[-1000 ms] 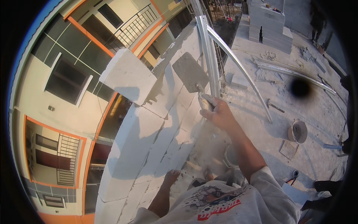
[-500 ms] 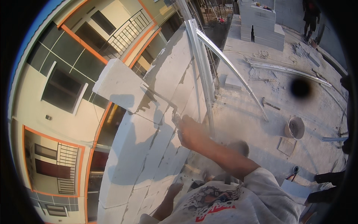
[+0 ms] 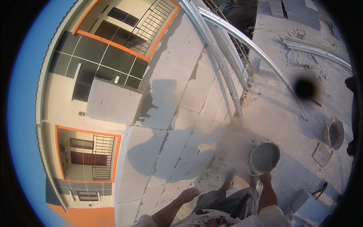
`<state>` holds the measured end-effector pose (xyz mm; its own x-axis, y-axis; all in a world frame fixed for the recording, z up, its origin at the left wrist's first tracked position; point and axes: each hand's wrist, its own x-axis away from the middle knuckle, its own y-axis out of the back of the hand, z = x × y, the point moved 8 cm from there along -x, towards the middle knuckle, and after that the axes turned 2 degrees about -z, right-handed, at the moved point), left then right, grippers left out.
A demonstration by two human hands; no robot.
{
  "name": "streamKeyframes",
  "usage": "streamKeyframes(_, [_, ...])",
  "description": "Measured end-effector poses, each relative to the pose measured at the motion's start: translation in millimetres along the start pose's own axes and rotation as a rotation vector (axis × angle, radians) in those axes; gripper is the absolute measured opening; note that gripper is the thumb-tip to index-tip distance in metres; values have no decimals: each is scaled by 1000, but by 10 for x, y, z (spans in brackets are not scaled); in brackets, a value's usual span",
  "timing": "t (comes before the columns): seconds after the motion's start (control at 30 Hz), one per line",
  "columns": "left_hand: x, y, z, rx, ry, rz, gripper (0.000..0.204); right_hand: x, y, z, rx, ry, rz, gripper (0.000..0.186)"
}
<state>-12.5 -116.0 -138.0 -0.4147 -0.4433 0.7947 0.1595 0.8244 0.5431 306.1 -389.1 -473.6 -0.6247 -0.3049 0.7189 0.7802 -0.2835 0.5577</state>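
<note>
A bucket of grey mortar [image 3: 264, 157] stands on the floor near my feet. My right hand [image 3: 266, 177] reaches down to the near rim of the bucket, its fingers seemingly closed; whatever they hold is hidden there. Beside the wall of pale blocks [image 3: 181, 125], my left hand [image 3: 188, 195] hangs with fingers curled together and nothing visible in them. One pale block [image 3: 112, 101] stands up at the wall's left side. Dark wet mortar [image 3: 145, 108] runs along its right edge and smears the neighbouring block. My shadow falls across the wall.
Long metal channels [image 3: 215, 49] lean over the wall, one curving down to the floor [image 3: 295, 125]. A second bucket [image 3: 334, 134] stands at right beside a small square board [image 3: 321, 154]. Pliers [image 3: 322, 187] lie by pale blocks [image 3: 308, 210]. A balconied building [image 3: 102, 109] rises beyond the wall.
My right hand, with a trowel in it at the wall's mortar joint earlier, has swung down and right to the bucket. My view has shifted, uncovering the mortar bucket. The trowel is out of sight.
</note>
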Motion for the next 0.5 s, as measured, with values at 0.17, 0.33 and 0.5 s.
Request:
streamKeyframes(0.17, [-257, -257, 39, -4, 228, 139, 54, -305, -580, -90, 351, -166, 186, 60])
streamKeyframes(0.33, [-750, -216, -153, 38, 8, 162, 40, 465, -717, 775, 46, 122, 247, 31])
streamKeyframes(0.5, [-1554, -137, -200, 114, -46, 254, 25, 1290, -79, 768, -251, -73, 103, 34])
